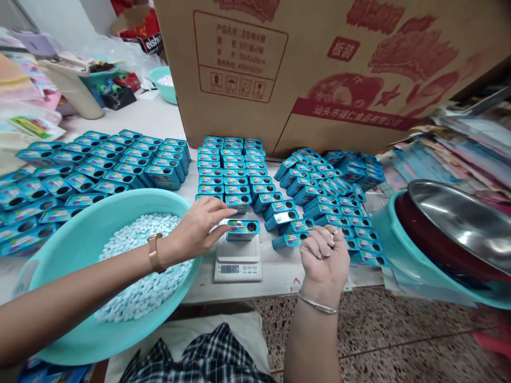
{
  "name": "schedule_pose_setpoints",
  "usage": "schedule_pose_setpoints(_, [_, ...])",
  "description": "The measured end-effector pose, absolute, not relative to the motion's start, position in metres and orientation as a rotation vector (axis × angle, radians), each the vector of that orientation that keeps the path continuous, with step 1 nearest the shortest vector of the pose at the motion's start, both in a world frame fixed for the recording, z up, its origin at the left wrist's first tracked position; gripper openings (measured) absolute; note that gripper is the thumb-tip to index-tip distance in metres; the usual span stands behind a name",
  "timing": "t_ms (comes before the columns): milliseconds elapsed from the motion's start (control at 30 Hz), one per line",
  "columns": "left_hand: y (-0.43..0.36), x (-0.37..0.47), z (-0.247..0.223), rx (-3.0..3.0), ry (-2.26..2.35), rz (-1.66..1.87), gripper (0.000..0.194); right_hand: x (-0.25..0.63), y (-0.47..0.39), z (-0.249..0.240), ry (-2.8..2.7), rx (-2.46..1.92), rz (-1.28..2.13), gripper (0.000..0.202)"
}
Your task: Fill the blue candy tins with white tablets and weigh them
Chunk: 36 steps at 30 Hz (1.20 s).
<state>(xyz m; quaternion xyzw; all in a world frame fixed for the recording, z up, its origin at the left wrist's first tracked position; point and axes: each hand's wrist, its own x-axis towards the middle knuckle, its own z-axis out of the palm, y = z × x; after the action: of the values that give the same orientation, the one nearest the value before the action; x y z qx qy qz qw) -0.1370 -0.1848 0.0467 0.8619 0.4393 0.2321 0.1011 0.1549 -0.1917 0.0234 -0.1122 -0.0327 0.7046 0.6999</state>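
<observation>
A blue tin (242,230) with a round dark hole in its top sits on a small white digital scale (238,261) whose display is lit. My left hand (199,226) is at the tin's left side, fingers apart, thumb and fingertips near its left end; contact is unclear. Right of the scale, my right hand (325,252) is held palm up with its fingers curled in; a small pale piece shows at the fingertips. Under my left forearm lies a large turquoise basin (64,314) with many small pale blue candies (143,287).
Rows of similar blue tins (235,173) stand behind the scale and on both sides. A tall cardboard box (279,119) rises behind them. At the right are stacked basins (451,223), and a small turquoise bowl (170,94) stands at the back left.
</observation>
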Motion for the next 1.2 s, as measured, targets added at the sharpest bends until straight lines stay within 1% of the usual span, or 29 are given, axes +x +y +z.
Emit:
schedule_pose_setpoints(67, [-0.181, -0.130, 0.048, 2.628, 1.267, 0.580, 0.028, 0.156, -0.193, 0.020, -0.022, -0.250, 1.571, 0.016])
schedule_pose_setpoints(267, [-0.171, -0.112, 0.047, 2.856, 1.250, 0.293, 0.024, 0.149, -0.195, 0.021, 0.086, -0.247, 1.591, 0.020])
schedule_pose_setpoints(433, [-0.167, -0.107, 0.042, 2.937, 1.274, 0.206, 0.021, 0.144, -0.196, 0.021, 0.143, -0.266, 1.605, 0.025])
schedule_pose_setpoints(500, [-0.167, -0.106, 0.045, 2.893, 1.317, 0.246, 0.022, 0.140, -0.196, 0.021, 0.175, -0.285, 1.606, 0.028])
schedule_pose_setpoints(600, [-0.169, -0.097, 0.058, 2.758, 1.359, 0.447, 0.020, 0.125, -0.196, 0.022, 0.232, -0.360, 1.576, 0.029])
schedule_pose_setpoints(700, [-0.175, -0.075, 0.078, 2.668, 1.253, 0.626, 0.017, 0.101, -0.196, 0.026, 0.271, -0.494, 1.564, 0.027])
schedule_pose_setpoints(833, [-0.175, -0.056, 0.098, 2.645, 1.083, 0.630, 0.019, 0.082, -0.197, 0.031, 0.274, -0.532, 1.685, 0.027])
schedule_pose_setpoints(900, [-0.173, -0.064, 0.098, 2.601, 1.140, 0.693, 0.022, 0.087, -0.200, 0.031, 0.279, -0.536, 1.676, 0.027])
schedule_pose_setpoints(1000, [-0.173, -0.092, 0.087, 2.485, 1.280, 0.818, 0.030, 0.108, -0.204, 0.025, 0.288, -0.599, 1.551, 0.027])
schedule_pose_setpoints(1067, [-0.176, -0.112, 0.073, 2.422, 1.342, 0.815, 0.040, 0.123, -0.207, 0.019, 0.310, -0.646, 1.470, 0.026])
schedule_pose_setpoints(1200, [-0.187, -0.134, 0.042, 2.419, 1.390, 0.666, 0.065, 0.135, -0.211, 0.009, 0.331, -0.695, 1.405, 0.023])
